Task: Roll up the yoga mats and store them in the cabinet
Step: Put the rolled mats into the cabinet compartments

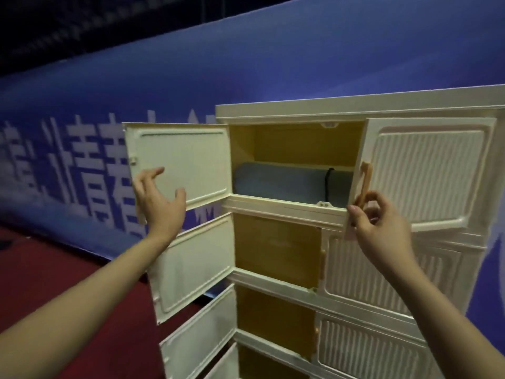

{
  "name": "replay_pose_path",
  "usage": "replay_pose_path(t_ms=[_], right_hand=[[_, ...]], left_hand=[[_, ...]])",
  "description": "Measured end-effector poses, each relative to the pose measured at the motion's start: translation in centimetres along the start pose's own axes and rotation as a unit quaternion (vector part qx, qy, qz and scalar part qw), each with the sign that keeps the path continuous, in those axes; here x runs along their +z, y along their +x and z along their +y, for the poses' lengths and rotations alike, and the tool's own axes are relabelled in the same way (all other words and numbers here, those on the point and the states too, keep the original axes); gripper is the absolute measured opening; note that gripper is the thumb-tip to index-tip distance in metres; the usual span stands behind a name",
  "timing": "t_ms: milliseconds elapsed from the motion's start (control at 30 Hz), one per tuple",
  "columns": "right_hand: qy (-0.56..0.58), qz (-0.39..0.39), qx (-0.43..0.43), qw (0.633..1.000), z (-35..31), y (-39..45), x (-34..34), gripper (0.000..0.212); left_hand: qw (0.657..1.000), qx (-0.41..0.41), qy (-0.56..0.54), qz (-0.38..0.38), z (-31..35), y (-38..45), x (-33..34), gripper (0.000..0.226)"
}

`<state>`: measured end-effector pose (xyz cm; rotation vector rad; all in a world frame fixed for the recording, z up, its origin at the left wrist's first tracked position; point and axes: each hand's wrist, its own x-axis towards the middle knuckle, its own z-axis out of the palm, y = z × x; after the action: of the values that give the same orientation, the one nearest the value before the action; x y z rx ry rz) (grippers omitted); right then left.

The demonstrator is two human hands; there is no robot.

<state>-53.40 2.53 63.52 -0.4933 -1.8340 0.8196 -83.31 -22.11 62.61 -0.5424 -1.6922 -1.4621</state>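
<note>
The right hand (381, 225) pinches the tan handle (364, 184) of the top right door (426, 170); the left hand (159, 198) is spread and loose against the top left door (180, 162). One rolled mat (287, 184) lies along the top shelf of the cabinet (273, 110). Shut unevenly, either of those two doors could catch the mat's end

Bkgd: blue banner wall (273, 64) w/ large white characters (90, 160), dark black strip (82, 20) above, red carpet floor (54, 269), dim lighting.
</note>
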Motion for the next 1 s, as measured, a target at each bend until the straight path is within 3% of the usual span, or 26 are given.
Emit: replay_pose_path(t_ms=[100, 167, 233, 300, 367, 500, 667, 833, 1000], right_hand=[[-0.002, 0.007, 0.002, 1.000, 0.3, 0.7, 1.2, 0.003], [-0.006, 0.011, -0.005, 1.000, 0.5, 0.8, 1.6, 0.003], [-0.006, 0.017, -0.016, 1.000, 0.8, 0.7, 1.8, 0.003], [-0.001, 0.017, -0.017, 1.000, 0.8, 0.5, 1.8, 0.002], [0.001, 0.024, -0.014, 1.000, 0.8, 0.3, 1.9, 0.002], [-0.047, 0.036, -0.016, 0.998, 1.1, 1.2, 1.9, 0.004], [-0.063, -0.012, -0.017, 0.998, 0.9, 3.1, 1.1, 0.020], [-0.006, -0.061, -0.005, 0.998, 0.9, 4.8, 3.9, 0.023], [-0.055, -0.027, 0.002, 0.998, 2.7, 8.0, 7.2, 0.028]], left_hand=[[0.994, -0.011, -0.030, 0.104, -0.4, 1.5, -2.5, 0.053], [0.994, -0.036, -0.012, 0.104, -0.9, 2.5, -3.2, 0.063], [0.993, -0.113, -0.013, 0.030, -1.0, 3.0, -3.4, 0.073], [0.986, -0.159, -0.051, -0.032, 0.0, 1.9, -3.0, 0.050], [0.989, -0.124, -0.072, -0.045, 2.0, -0.8, -2.2, 0.030], [0.968, -0.122, -0.185, -0.122, 7.2, -5.9, 1.2, 0.027], [0.922, -0.142, -0.290, -0.216, 11.8, -8.9, 7.9, 0.018], [0.895, -0.143, -0.305, -0.294, 13.9, -10.1, 15.2, 0.012], [0.900, -0.128, -0.267, -0.320, 13.6, -9.9, 20.3, 0.031]])
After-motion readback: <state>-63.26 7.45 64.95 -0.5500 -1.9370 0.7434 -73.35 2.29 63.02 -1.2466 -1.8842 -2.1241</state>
